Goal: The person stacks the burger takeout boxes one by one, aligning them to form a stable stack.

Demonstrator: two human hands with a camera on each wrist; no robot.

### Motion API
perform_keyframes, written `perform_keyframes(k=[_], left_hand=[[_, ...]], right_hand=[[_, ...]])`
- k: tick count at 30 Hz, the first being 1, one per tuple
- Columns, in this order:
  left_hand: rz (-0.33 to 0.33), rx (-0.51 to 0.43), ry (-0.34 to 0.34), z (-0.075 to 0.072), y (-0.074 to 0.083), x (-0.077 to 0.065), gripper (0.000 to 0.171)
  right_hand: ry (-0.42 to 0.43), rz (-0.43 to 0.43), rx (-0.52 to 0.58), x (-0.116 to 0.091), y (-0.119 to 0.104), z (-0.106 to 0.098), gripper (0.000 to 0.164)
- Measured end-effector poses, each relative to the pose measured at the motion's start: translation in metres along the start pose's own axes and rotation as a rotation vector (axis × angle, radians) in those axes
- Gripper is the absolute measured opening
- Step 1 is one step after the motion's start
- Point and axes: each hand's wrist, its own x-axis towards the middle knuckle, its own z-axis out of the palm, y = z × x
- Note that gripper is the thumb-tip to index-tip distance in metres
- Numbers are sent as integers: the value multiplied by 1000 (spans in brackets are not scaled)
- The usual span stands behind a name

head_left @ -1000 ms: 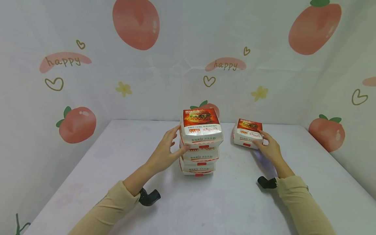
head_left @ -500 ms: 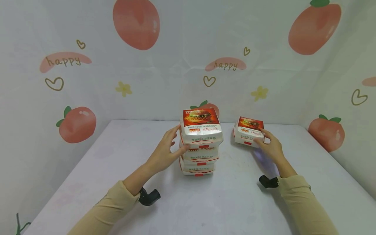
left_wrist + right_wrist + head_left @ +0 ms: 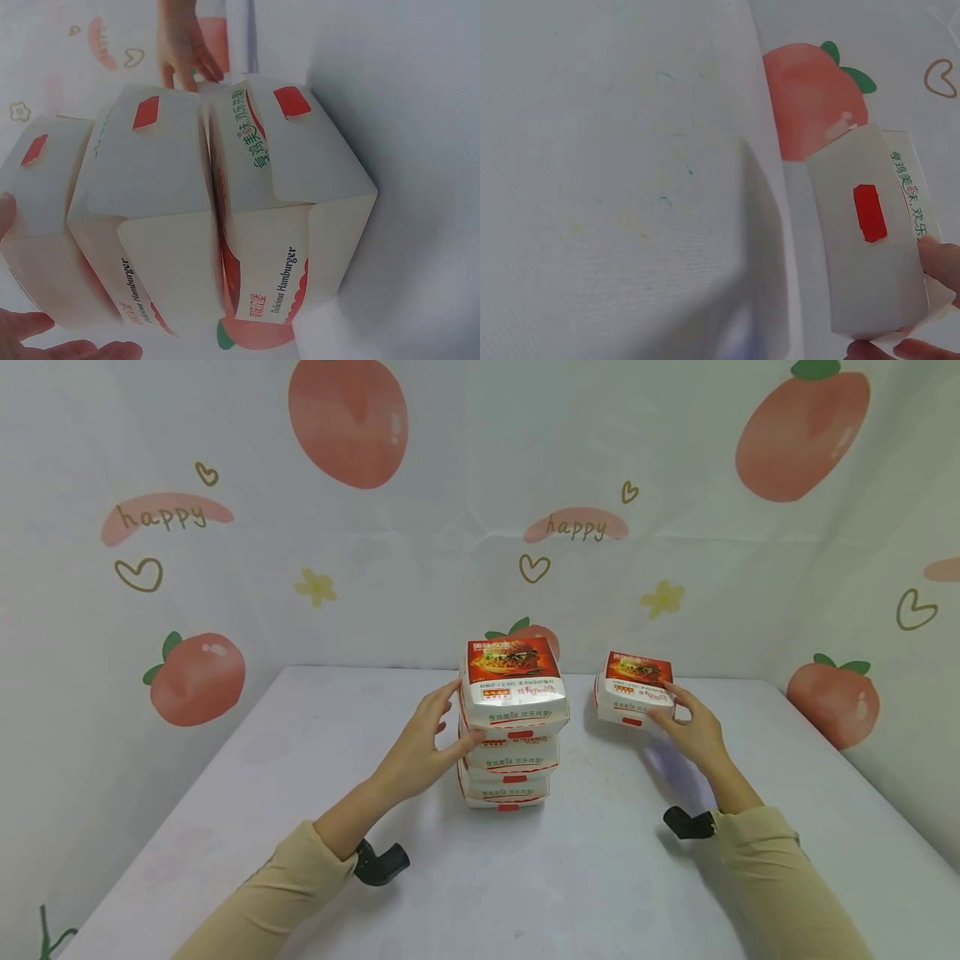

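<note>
Three white burger boxes stand stacked mid-table in the head view: a top box [image 3: 513, 697], a middle box [image 3: 521, 762] and a bottom box [image 3: 504, 792]. The top lid carries a red burger picture. My left hand [image 3: 411, 756] rests against the stack's left side, thumb at the front corner of the top box and relaxed fingers along its side. To the right, my right hand [image 3: 696, 739] grips a fourth burger box [image 3: 636, 693] by its right side, lid up, raised above the table. The right wrist view shows that box's red tab [image 3: 870, 213] and underside against the backdrop.
The white table [image 3: 585, 877] ends at a backdrop cloth [image 3: 405, 568] printed with red fruit and hearts. A black curved piece [image 3: 381, 865] sits at the left wrist, another [image 3: 688, 823] at the right. A green stem-like thing [image 3: 47, 935] shows at lower left.
My right hand has lifted its burger box slightly, shifting it up and a little back. The left hand and the stack have stayed where they were.
</note>
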Motion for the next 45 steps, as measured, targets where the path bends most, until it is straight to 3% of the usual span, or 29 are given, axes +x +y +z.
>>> perform_keyframes(k=[34, 45], left_hand=[[8, 3, 6, 0, 0, -1, 74], [14, 13, 8, -1, 0, 1, 75]], right_hand=[[-1, -96, 45, -13, -48, -25, 67], [-5, -81, 42, -17, -60, -30, 69]])
